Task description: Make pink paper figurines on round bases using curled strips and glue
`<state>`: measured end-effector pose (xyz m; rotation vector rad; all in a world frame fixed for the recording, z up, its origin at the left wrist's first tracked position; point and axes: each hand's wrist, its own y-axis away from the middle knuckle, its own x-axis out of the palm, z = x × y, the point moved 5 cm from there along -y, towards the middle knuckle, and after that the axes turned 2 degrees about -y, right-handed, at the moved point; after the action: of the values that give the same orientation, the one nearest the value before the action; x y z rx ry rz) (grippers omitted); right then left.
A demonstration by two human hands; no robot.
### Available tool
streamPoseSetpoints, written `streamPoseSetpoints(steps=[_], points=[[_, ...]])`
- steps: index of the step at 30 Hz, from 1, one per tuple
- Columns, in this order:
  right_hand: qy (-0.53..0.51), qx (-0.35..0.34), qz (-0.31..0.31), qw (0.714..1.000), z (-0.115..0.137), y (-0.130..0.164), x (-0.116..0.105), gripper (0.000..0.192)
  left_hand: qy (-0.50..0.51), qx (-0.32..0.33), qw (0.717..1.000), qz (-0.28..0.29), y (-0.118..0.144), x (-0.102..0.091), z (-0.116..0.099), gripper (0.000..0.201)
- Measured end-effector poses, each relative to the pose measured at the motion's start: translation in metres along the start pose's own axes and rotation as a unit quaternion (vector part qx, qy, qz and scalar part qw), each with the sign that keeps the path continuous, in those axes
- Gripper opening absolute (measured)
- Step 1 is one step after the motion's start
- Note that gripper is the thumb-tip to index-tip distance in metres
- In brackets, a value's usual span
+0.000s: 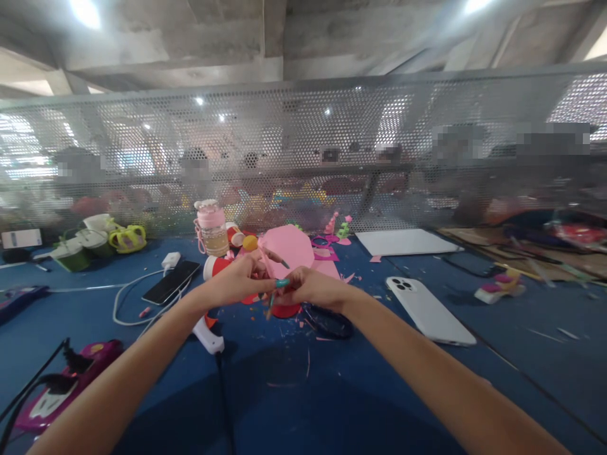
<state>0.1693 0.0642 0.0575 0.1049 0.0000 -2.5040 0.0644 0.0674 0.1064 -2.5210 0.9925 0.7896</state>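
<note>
Over the middle of the table my left hand [246,275] and my right hand [313,288] meet, fingertips pinched together and nearly touching. Whatever lies between them is small and mostly hidden by the fingers. A narrow pink strip [269,254] shows at the fingers of my left hand, but I cannot tell whether it is held. Just behind the hands is a large pink paper sheet [291,245]. Something red and round [286,310] sits below the fingers. To the left are a red cup [215,268] lying on its side and a white glue gun [208,336] with a black cord.
A pink-lidded bottle [211,230] stands at the back. A black phone [171,282], white cable and purple power strip [71,379] lie left. To the right are a white phone [430,312], white board [406,242] and small craft piece [499,287]. A perforated metal screen [303,151] borders the table.
</note>
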Motion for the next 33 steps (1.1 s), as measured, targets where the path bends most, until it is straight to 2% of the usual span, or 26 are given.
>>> streamPoseSetpoints(steps=[3, 5, 10, 13, 17, 21, 23, 29, 33], points=[[0.003, 0.004, -0.068, 0.998, 0.001, -0.002, -0.002, 0.03, -0.014, -0.004, 0.999, -0.037, -0.001, -0.001, 0.001, 0.038], [0.004, -0.015, -0.093, 0.996, 0.005, -0.001, -0.001, 0.026, -0.009, -0.001, 0.998, -0.057, -0.001, -0.001, 0.0, 0.035], [-0.003, -0.073, -0.056, 0.996, 0.014, 0.001, 0.002, 0.019, 0.014, -0.029, 0.998, -0.051, 0.0, -0.002, -0.005, 0.031], [0.007, -0.088, -0.043, 0.995, 0.014, 0.001, -0.001, 0.017, -0.009, -0.014, 0.999, -0.049, 0.002, -0.004, -0.008, 0.029], [0.03, -0.058, -0.083, 0.994, 0.011, 0.002, -0.006, 0.021, -0.098, 0.006, 0.991, -0.096, 0.005, -0.012, -0.01, 0.02], [0.043, -0.044, -0.135, 0.989, 0.014, 0.004, -0.01, 0.03, -0.234, 0.01, 0.957, -0.169, 0.008, -0.023, -0.018, 0.012], [0.058, -0.05, -0.152, 0.985, 0.018, 0.006, -0.011, 0.034, -0.269, 0.019, 0.947, -0.176, 0.009, -0.027, -0.022, 0.008], [0.043, -0.04, -0.177, 0.983, 0.02, 0.007, -0.012, 0.034, -0.246, 0.051, 0.95, -0.186, 0.007, -0.033, -0.02, 0.005], [0.028, -0.036, -0.206, 0.978, 0.013, 0.003, -0.016, 0.027, -0.141, 0.014, 0.981, -0.129, 0.003, -0.027, -0.008, 0.014]])
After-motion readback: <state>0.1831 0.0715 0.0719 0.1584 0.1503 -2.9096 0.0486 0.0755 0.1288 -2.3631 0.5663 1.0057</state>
